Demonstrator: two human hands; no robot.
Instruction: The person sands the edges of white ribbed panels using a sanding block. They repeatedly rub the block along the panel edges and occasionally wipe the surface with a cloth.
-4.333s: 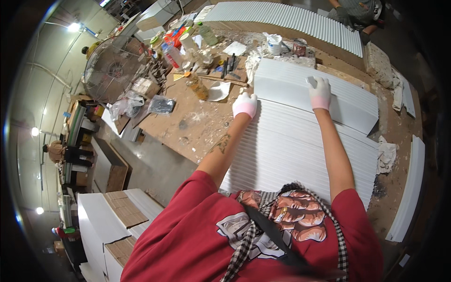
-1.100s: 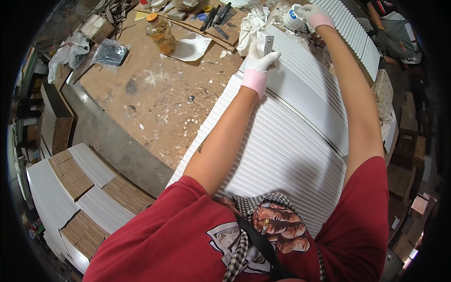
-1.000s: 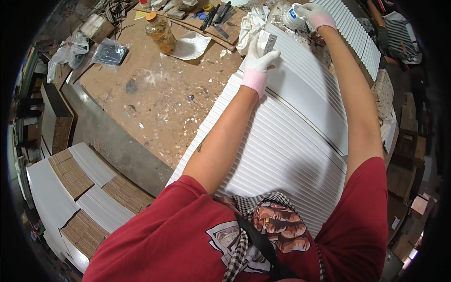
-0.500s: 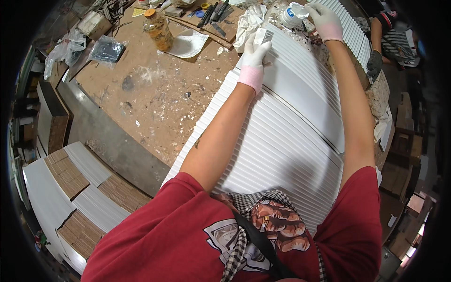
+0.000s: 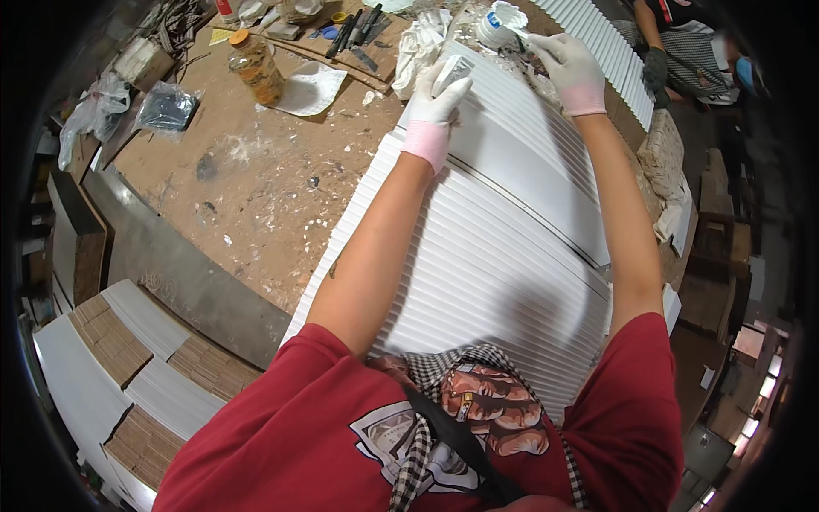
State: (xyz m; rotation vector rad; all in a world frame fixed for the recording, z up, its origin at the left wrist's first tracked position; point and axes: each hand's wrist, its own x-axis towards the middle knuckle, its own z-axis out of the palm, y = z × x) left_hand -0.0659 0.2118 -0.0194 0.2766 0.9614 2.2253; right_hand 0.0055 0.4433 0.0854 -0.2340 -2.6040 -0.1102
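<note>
My left hand (image 5: 437,107), in a white glove with a pink cuff, is closed on a flat grey-and-white piece (image 5: 452,73), perhaps a scraper blade. Beneath it lies a white ribbed panel (image 5: 486,247) with a smooth band (image 5: 520,162) across it. My right hand (image 5: 573,72), gloved alike, pinches a thin tool (image 5: 519,34) whose tip reaches the mouth of a white tub (image 5: 492,32); the tool's kind is unclear. The tub leans open at the panel's far end. A crumpled white cloth (image 5: 420,53) lies beyond my left hand.
The stained brown worktable (image 5: 256,188) holds an orange-capped jar (image 5: 256,70), a paper sheet (image 5: 311,88), several dark marker-like tools (image 5: 363,30) and a plastic-wrapped packet (image 5: 168,109). Stacked panels (image 5: 145,358) stand at lower left. Another person's gloved hand (image 5: 655,68) is at far right.
My right hand has moved down and now shows a thin tool at the tub's mouth. The tub's opening is tilted more toward that hand. The whole view has shifted slightly.
</note>
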